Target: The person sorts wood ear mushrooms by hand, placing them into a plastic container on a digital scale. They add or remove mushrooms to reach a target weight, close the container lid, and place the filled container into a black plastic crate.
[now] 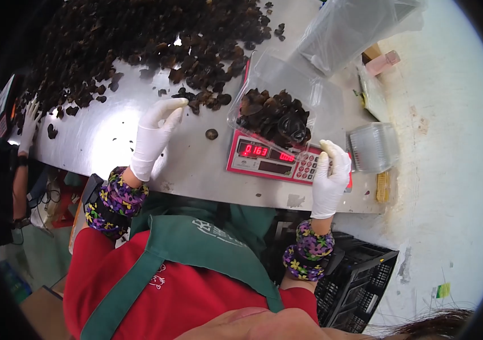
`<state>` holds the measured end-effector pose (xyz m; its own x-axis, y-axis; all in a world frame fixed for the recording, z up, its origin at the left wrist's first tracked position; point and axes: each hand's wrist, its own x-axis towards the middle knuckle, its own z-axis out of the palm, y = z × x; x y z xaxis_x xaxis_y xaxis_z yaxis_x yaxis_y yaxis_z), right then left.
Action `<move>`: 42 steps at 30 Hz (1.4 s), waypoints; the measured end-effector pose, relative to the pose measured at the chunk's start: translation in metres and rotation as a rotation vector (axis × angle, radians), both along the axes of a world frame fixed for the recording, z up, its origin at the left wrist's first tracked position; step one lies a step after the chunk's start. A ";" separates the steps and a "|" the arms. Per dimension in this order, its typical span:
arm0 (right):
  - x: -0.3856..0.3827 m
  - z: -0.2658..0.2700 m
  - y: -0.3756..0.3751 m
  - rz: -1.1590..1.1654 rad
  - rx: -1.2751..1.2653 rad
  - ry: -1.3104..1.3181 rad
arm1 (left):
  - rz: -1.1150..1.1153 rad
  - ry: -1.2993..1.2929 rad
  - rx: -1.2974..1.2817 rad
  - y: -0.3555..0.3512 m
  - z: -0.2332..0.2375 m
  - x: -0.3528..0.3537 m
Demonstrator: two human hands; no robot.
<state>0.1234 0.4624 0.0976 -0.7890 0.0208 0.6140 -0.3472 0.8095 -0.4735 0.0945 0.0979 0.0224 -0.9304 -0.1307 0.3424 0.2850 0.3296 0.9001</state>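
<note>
A clear plastic container [240, 101] with dark, mushroom-like pieces [275, 113] in it sits on a red digital scale [269, 166], whose display reads 0.163. My left hand [157, 133], in a white glove, is over the metal table left of the scale, thumb and fingers apart and nothing between them. Gloved in white too, my right hand [332, 173] is at the scale's right end, by the container's near right corner. Its thumb and fingertips are close together; whether they pinch anything is too small to tell. A single round dark piece [212, 134] lies between my left hand and the scale.
A large pile of dark pieces [139, 34] covers the table's [196, 181] far left. Stacked clear containers [373, 147], a yellow brush [383, 187] and a plastic bag [349, 34] are at the right. Another person's gloved hand [28, 127] is at the far left. Black crates [354, 283] stand below.
</note>
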 end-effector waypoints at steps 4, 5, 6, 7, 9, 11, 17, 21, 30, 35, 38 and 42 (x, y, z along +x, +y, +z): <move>0.004 -0.006 0.008 -0.016 0.001 -0.048 | 0.058 -0.163 -0.105 -0.021 -0.025 0.022; 0.004 -0.007 0.009 -0.021 0.002 -0.063 | 0.057 -0.306 -0.045 -0.021 -0.030 0.026; 0.003 -0.008 0.009 -0.025 0.003 -0.064 | 0.054 -0.307 -0.045 -0.018 -0.036 0.028; 0.002 -0.007 0.008 -0.021 -0.056 -0.100 | 0.006 -0.227 -0.021 -0.013 -0.041 0.029; -0.006 -0.004 0.007 -0.008 -0.112 -0.131 | -0.071 -0.154 -0.035 0.002 -0.037 0.028; -0.019 0.005 0.010 -0.008 -0.233 -0.271 | -0.124 -0.194 0.028 0.023 -0.022 0.021; -0.049 0.018 0.004 0.049 -0.611 -0.319 | 0.032 0.030 -0.195 0.032 -0.014 -0.006; -0.045 0.020 -0.006 0.011 -0.522 -0.301 | -0.053 0.128 -0.607 0.030 -0.023 -0.012; -0.036 0.009 0.015 -0.016 -0.441 -0.275 | 0.122 0.230 -0.653 0.009 -0.028 -0.013; -0.036 0.006 0.016 0.012 -0.487 -0.278 | 0.163 -0.032 -0.650 -0.027 -0.034 -0.026; -0.035 0.007 0.009 0.031 -0.474 -0.292 | 0.007 0.038 -0.646 -0.038 -0.058 -0.035; -0.030 0.007 0.015 0.050 -0.450 -0.285 | -0.042 -0.008 -0.641 -0.041 -0.053 -0.034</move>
<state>0.0933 0.4770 0.1042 -0.9300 0.1910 0.3140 -0.1866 0.4906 -0.8511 0.0603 0.0573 -0.0305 -0.9330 0.1345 0.3338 0.3038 0.7916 0.5302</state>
